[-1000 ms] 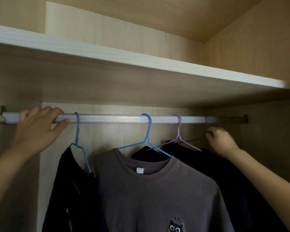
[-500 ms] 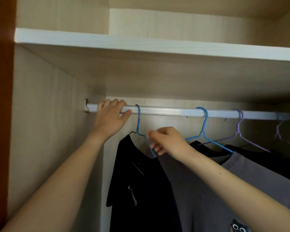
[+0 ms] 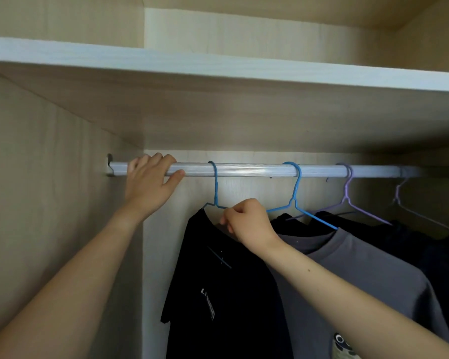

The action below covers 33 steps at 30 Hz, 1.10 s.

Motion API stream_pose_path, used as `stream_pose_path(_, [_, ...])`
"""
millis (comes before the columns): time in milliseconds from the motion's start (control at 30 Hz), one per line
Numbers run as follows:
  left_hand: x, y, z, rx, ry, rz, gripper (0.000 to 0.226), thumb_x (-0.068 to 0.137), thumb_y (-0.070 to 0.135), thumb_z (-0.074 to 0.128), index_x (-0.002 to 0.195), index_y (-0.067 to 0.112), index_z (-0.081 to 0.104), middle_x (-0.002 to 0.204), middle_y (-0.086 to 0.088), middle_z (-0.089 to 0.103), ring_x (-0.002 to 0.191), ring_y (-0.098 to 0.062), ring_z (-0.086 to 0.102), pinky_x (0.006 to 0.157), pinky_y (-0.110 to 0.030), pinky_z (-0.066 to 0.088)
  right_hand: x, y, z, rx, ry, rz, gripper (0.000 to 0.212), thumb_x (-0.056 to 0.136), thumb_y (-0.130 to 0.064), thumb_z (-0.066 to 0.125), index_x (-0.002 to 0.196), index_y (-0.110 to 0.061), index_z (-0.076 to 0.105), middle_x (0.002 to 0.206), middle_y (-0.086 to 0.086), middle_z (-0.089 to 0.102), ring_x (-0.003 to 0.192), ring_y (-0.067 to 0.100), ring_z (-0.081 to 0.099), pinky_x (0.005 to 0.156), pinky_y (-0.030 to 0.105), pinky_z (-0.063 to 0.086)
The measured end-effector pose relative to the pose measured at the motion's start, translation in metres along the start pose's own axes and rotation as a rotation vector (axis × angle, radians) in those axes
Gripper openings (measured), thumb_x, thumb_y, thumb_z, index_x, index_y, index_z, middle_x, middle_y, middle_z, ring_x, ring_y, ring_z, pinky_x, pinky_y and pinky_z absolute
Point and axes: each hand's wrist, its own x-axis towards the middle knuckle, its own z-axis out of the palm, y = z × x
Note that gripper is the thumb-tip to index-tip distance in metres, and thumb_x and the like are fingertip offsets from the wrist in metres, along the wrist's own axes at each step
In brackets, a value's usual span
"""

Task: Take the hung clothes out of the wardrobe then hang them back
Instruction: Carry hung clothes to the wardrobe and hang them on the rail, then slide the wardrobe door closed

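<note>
The black T-shirt (image 3: 226,281) is hung at the left end of the wardrobe, on the first blue hanger (image 3: 215,187), whose hook is looped over the rail (image 3: 257,170). White lettering is seen low on the shirt's front. The hanger's right shoulder wire is gripped at the collar by the right hand (image 3: 246,224), with the fingers curled tightly round it; whether collar fabric is caught as well cannot be told. The wire below the hand is hidden by the hand itself.

Just to the left of the hook, the rail is held by the left hand (image 3: 151,185), fingers laid over the top and thumb pressed beneath. Between this hand and the side panel (image 3: 49,203) only a short length of rail and its bracket (image 3: 110,165) are left.

To the right, the black shirt is crowded by a grey T-shirt (image 3: 360,275) on a second blue hanger (image 3: 296,193); the two garments are pressed together and the right forearm is laid across the grey one. Farther along, a purple hanger (image 3: 347,195) and a pale hanger (image 3: 399,200) are hooked on the rail, carrying dark garments (image 3: 412,242) packed close in shadow. The rail is overhung closely by a pale wooden shelf (image 3: 218,66).
</note>
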Motion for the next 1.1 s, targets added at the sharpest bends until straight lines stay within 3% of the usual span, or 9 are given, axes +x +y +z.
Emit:
stream_pose_path(233, [0.001,0.0,0.0,-0.015,0.015,0.008,0.04,0.09,0.056,0.033,0.096,0.024,0.057,0.086,0.006,0.054,0.09,-0.025,0.05,0.086,-0.037,0.025,0.0,0.012,-0.025,-0.021,0.027,0.014,0.03,0.086,-0.008,0.052,0.067,0.004,0.072,0.039,-0.005,0.051,0.032,0.0,0.043,0.042,0.013,0.035])
stream_pose_path(767, [0.001,0.003,-0.007,-0.014,-0.048,0.004,0.043,0.091,0.056,0.029,0.098,0.024,0.056,0.087,0.006,0.053,0.091,-0.025,0.05,0.09,-0.039,0.027,-0.004,0.013,-0.029,0.001,-0.028,0.054,0.029,0.09,-0.011,0.052,0.076,0.003,0.072,0.047,-0.002,0.056,0.035,0.001,0.045,0.045,0.016,0.039])
stream_pose_path(867, [0.0,0.003,-0.01,-0.007,-0.058,0.006,0.047,0.091,0.057,0.027,0.101,0.023,0.057,0.088,0.004,0.054,0.092,-0.027,0.051,0.091,-0.041,0.03,-0.012,0.013,-0.037,0.07,-0.076,0.076,0.03,0.094,-0.017,0.053,0.084,0.007,0.069,0.055,0.004,0.062,0.042,0.009,0.051,0.044,0.023,0.047])
stream_pose_path(967, [0.0,0.003,-0.015,-0.017,-0.094,0.002,0.054,0.089,0.055,0.029,0.112,0.018,0.061,0.098,-0.007,0.063,0.097,-0.034,0.054,0.093,-0.045,0.033,-0.029,0.014,-0.054,-0.144,0.073,-0.038,0.024,0.091,-0.024,0.055,0.088,-0.005,0.069,0.072,0.004,0.07,0.062,0.015,0.061,0.066,0.031,0.051])
stream_pose_path(1100, [-0.008,0.024,-0.031,-0.159,0.002,-0.066,0.046,0.092,0.04,0.046,0.124,0.008,0.059,0.117,-0.023,0.059,0.107,-0.045,0.054,0.094,-0.05,0.04,-0.088,0.012,-0.088,-0.23,0.253,-0.21,0.012,0.092,-0.026,0.056,0.092,-0.018,0.064,0.077,-0.008,0.068,0.071,0.004,0.062,0.066,0.014,0.046])
